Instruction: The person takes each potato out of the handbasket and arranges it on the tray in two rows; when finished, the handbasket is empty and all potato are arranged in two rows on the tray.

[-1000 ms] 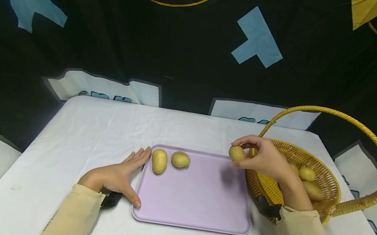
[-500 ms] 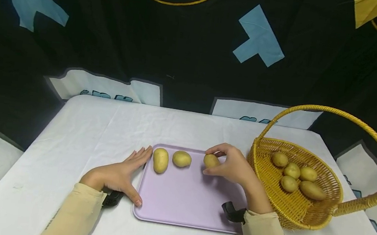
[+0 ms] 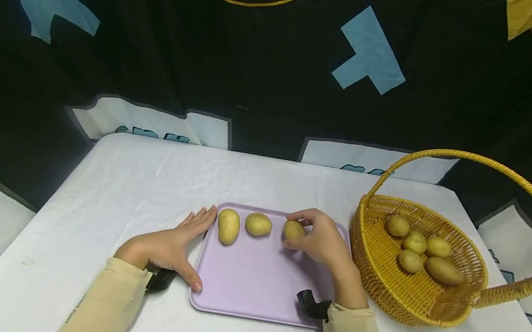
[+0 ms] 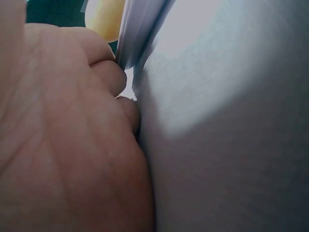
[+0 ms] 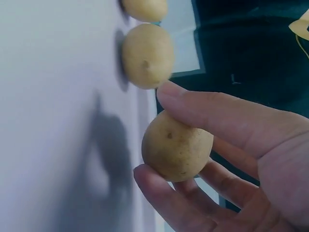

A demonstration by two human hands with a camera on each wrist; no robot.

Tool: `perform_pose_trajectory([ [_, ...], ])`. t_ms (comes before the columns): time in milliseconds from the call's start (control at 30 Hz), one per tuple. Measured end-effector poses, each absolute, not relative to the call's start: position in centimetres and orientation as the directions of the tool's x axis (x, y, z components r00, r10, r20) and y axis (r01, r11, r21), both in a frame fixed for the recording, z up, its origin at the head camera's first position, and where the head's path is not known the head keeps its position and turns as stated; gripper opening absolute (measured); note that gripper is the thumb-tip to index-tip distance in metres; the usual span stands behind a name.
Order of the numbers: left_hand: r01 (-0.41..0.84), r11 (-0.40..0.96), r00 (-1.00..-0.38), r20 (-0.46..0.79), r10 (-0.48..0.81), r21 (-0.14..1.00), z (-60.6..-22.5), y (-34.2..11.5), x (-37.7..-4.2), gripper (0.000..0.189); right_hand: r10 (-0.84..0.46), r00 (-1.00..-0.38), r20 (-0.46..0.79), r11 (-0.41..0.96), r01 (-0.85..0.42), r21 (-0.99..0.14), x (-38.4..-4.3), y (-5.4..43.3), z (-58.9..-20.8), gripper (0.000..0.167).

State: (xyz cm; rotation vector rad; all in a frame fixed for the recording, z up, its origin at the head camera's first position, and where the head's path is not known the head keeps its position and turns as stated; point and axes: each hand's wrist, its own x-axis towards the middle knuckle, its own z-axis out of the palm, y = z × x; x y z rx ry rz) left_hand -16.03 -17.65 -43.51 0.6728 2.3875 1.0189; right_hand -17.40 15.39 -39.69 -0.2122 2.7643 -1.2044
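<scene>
Potato (image 5: 175, 149): round, yellow-tan, dark-specked | right grip (image 3: 323, 244): pinching it | left grip (image 3: 165, 248): spread against tray (image 3: 250, 291)

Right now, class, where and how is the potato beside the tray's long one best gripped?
Probably across its middle from above, thumb on the near side: this oval potato lies lengthwise left to right, with bare tray in front and the long potato beside its left end.

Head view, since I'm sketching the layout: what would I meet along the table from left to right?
Left hand, elongated potato, rounder potato, right hand holding a third potato, wicker basket.
</scene>
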Motion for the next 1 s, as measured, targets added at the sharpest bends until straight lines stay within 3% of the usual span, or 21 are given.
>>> perform_pose_trajectory([
  [467,0.261,0.615,-0.773,-0.221,0.595,0.744,-43.5,-17.5,-16.1,0.153,-0.231,-0.973,0.013,0.699,-0.175,-0.694,-17.7,14.5,-41.0,0.051],
  [1000,0.250,0.620,-0.777,-0.228,0.587,0.744,-43.4,-17.7,-16.0,0.153,-0.249,-0.969,0.008,0.687,-0.182,-0.704,-17.6,14.5,-40.8,0.055],
])
